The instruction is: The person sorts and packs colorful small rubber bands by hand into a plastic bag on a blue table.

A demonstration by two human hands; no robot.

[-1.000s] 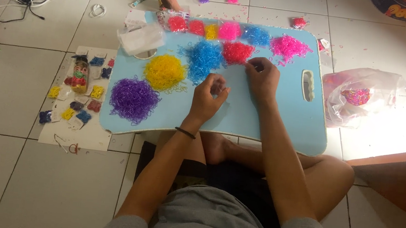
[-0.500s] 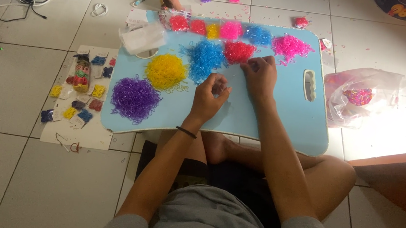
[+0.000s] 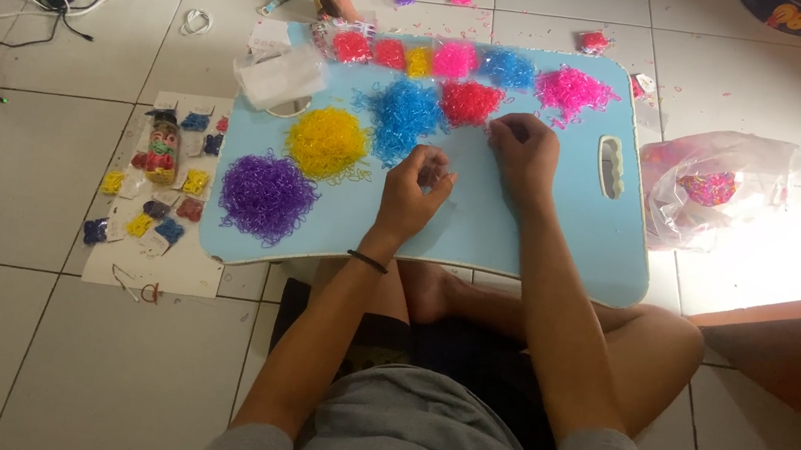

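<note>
Person sits cross-legged w/ a light-blue lap board (image 3: 558, 234) across the knees, so both hands work at a comfy height right in front of the body. Right hand (image 3: 524, 152) is curled, fingertips pinched narrow at the near edge of the red band pile (image 3: 470, 103), just off its thumb side; looks like it's pinching at a few loose bands there, but they're too small to tell if any are gripped. Left hand (image 3: 414, 189) hovers nearer the body, to the inner side of the right hand, fingers bunched in a loose cup; seems to hold smth tiny, can't confirm. Blue pile (image 3: 402, 111) sits just beyond the left hand's fingertips, yellow pile (image 3: 327, 141) and purple pile (image 3: 267, 195) further out on its outer side, so colours stay apart yet within reach. Pink pile (image 3: 573, 89) lies beyond the right hand, toward its outer side. A row of small filled bags (image 3: 426, 57) lines the board's far edge, past both hands, prob. kept clear of the sorting area. A clear plastic bag (image 3: 722, 189) rests on the floor tiles, well off the right hand's outer side.
</note>
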